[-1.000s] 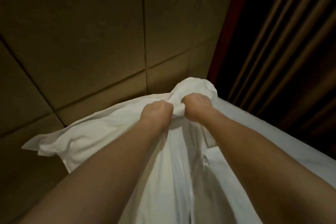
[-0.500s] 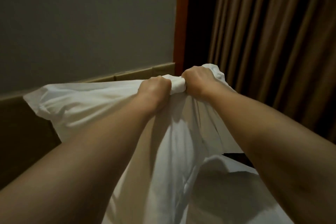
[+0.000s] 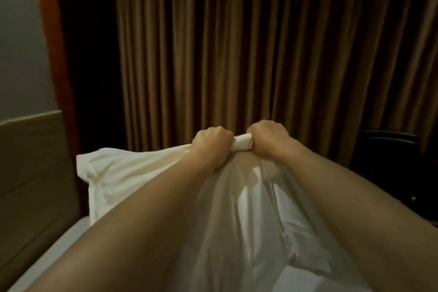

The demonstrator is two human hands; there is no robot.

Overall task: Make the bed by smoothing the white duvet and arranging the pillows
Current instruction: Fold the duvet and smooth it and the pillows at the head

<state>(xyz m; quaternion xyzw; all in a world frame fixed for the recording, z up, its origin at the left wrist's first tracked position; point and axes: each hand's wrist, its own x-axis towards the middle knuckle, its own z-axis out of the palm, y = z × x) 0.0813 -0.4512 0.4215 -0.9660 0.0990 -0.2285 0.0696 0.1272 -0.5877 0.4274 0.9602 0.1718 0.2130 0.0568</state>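
Both fists are clamped together on one bunched edge of soft white cloth: the left hand (image 3: 211,141) and the right hand (image 3: 267,137) sit side by side, fingers curled under, with a short rolled tuft of fabric showing between them. From that grip the white fabric bedding (image 3: 248,216) hangs down between the forearms in loose, shadowed folds, and one puffed corner trails out to the left of the hands. Whether this is the duvet or a pillow in its case cannot be told. Below the hanging cloth lies the white bed surface (image 3: 59,249), with the tan padded headboard (image 3: 30,163) far left. Beyond the fists hang brown pleated curtains (image 3: 237,42).

The step in hand looks like lifting and shaking out. Next, the hands likely need to spread apart along the edge and lower the cloth flat.
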